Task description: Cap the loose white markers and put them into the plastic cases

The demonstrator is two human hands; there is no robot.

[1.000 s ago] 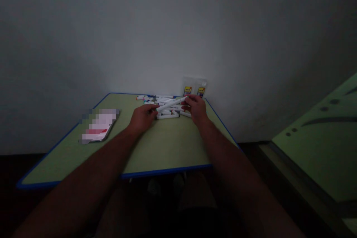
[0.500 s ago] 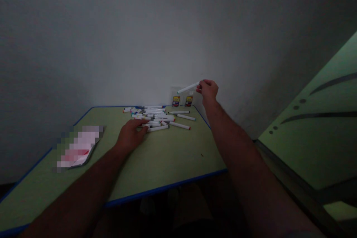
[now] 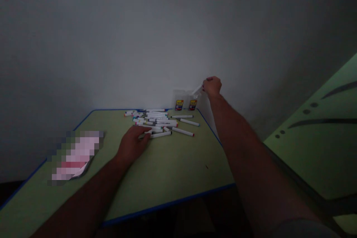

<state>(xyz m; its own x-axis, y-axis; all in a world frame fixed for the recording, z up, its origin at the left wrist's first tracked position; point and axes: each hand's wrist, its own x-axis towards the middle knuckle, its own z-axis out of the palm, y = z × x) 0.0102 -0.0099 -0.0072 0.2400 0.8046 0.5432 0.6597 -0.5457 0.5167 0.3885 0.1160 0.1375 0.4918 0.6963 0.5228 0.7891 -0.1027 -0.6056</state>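
Since the earlier frame, a white marker [image 3: 198, 89] is being shifted rightward to the top of a clear labelled holder [image 3: 192, 105], being pinched by the fingers of the right hand [image 3: 212, 86]. The marker pile [image 3: 163, 121] on the table [image 3: 173, 171] is being touched by the left hand [image 3: 134, 142]; whether anything is being gripped there cannot be told.
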